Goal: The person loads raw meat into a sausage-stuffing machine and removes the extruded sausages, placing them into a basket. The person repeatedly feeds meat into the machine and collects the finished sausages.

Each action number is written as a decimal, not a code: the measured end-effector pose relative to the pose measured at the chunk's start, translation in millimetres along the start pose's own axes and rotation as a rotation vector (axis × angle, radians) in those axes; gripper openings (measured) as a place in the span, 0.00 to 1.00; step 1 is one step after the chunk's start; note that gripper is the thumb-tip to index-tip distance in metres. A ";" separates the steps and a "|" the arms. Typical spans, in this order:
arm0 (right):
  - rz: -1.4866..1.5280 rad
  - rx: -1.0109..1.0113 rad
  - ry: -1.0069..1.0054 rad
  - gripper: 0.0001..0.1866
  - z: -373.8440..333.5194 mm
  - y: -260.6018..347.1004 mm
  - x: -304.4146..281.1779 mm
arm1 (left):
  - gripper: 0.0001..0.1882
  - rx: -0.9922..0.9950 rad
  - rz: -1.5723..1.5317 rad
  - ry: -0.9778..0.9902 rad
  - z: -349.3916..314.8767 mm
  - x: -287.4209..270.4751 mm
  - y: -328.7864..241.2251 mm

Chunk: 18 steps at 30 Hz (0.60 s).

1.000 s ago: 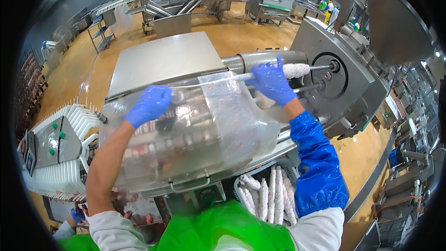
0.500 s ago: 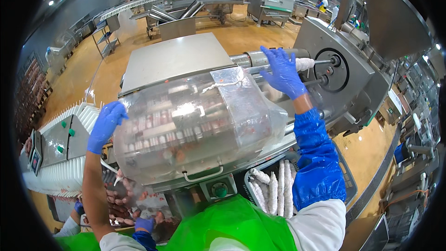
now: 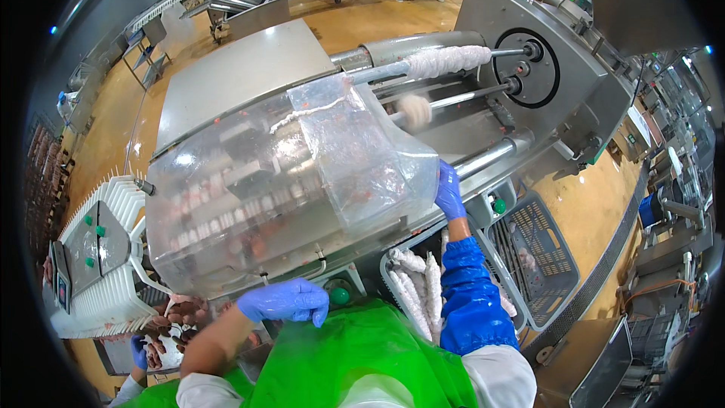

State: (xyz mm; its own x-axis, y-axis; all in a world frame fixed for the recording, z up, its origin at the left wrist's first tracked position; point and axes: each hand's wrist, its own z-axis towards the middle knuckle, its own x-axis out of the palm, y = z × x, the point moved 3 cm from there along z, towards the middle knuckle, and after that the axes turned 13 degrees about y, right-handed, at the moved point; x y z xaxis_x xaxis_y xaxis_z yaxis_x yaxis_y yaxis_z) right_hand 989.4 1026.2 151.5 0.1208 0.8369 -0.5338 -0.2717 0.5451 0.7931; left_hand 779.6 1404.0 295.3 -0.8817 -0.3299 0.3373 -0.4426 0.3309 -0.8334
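My right hand point(image 3: 449, 190), in a blue glove and below a blue sleeve, is closed at the right edge of a clear plastic sheet point(image 3: 351, 162). That sheet hangs from the see-through cover point(image 3: 219, 234) of a steel sausage machine. My left hand point(image 3: 285, 302), also blue-gloved, is held before my green apron beside a green button point(image 3: 340, 296). Its fingers curl together with nothing visible in them. On the far rod sits a white shirred casing point(image 3: 449, 62). A blurred whitish piece point(image 3: 414, 112) is on the nearer rod. Links show hazily through the cover.
A grey crate point(image 3: 385, 276) under the machine holds several white casing sticks. Another grey crate point(image 3: 563, 272) with rods stands to its right. At left is a conveyor with white hooks point(image 3: 98, 306). A co-worker's gloved hand point(image 3: 139, 351) is near linked sausages point(image 3: 177, 321).
My right hand has come from the far rod down to the sheet's near right edge. My left hand has left the cover's left end and moved right, toward my apron. The view has shifted.
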 end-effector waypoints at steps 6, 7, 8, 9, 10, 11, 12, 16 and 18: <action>0.431 0.014 0.157 0.17 50.0 -39.2 46.3 | 0.31 -0.505 -0.025 -0.103 -9.7 -3.8 140.2; 0.499 0.018 0.161 0.17 56.4 -29.8 47.3 | 0.29 -0.516 -0.077 -0.201 -19.8 -5.6 175.4; 0.555 0.017 0.160 0.17 62.9 -21.0 48.2 | 0.27 -0.532 -0.134 -0.303 -34.1 -5.3 216.9; 0.596 0.019 0.144 0.18 65.9 -17.3 40.8 | 0.25 -0.542 -0.172 -0.395 -47.2 -11.0 255.5; 0.642 0.023 0.149 0.18 70.8 -11.4 40.6 | 0.22 -0.536 -0.214 -0.466 -62.8 -9.6 293.4; 0.674 0.027 0.148 0.18 73.2 -7.0 37.4 | 0.20 -0.519 -0.158 -0.464 -77.4 -16.1 326.6; 0.700 0.028 0.152 0.19 76.4 -1.1 34.5 | 0.17 -0.461 0.021 -0.405 -93.3 -21.0 365.1; 0.782 -0.028 0.219 0.20 89.5 24.4 32.7 | 0.10 -0.646 0.804 -0.376 -131.9 -32.9 396.8; 0.754 -0.041 0.192 0.21 83.3 27.7 12.0 | 0.08 -0.751 0.778 -0.573 -145.2 -48.8 409.7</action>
State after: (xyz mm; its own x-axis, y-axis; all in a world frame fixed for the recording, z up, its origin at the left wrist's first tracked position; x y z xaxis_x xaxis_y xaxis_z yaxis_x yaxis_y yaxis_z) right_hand 1062.9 1055.4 191.5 -0.2774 0.9554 0.1012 -0.2499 -0.1735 0.9526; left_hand 617.6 1684.0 0.9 -0.8376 -0.0949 -0.5380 0.0191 0.9791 -0.2026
